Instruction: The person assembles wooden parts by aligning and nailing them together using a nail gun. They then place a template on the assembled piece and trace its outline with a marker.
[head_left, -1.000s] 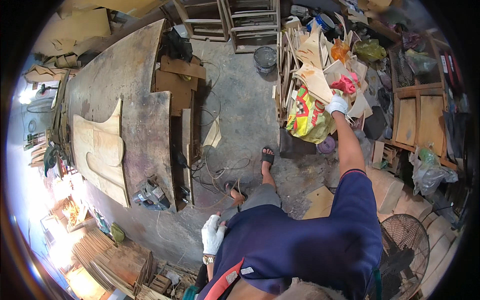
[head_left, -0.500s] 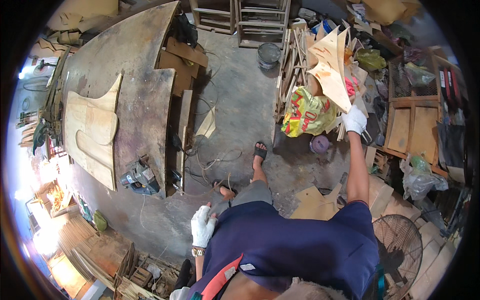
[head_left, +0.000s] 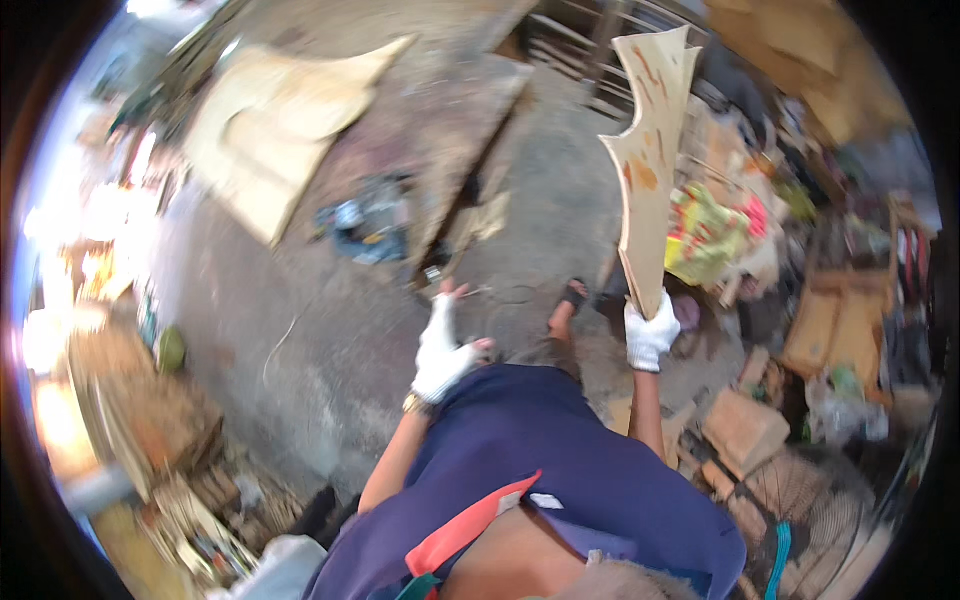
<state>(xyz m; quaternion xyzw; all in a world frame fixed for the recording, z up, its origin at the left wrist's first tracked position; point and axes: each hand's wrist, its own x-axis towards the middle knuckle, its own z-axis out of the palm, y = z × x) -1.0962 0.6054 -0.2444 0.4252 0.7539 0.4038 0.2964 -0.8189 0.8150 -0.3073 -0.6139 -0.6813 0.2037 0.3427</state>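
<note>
My right hand (head_left: 650, 334), in a white glove, grips the narrow lower end of a cut plywood piece (head_left: 648, 160). The piece stands up in front of me, has curved, jagged edges and orange-brown marks, and a second layer shows along its right side. My left hand (head_left: 443, 352), gloved with bare fingertips, is held out before my waist with its fingers apart and nothing in it. Beyond it lies a power tool (head_left: 372, 217), blurred, at the near end of the worktable (head_left: 440, 130). A larger cut plywood sheet (head_left: 285, 120) rests on that table.
A yellow plastic bag (head_left: 705, 240) and wood scraps are heaped at the right. Wooden racks (head_left: 570, 45) stand at the far side. A fan (head_left: 810, 500) is close by my right, near a wooden block (head_left: 745, 425). Stacked boards (head_left: 140, 400) lie at the left.
The plywood piece has come away from the scrap heap, moving left and nearer in my right hand. My left hand has risen forward from my side with its fingers spreading. The view has turned.
</note>
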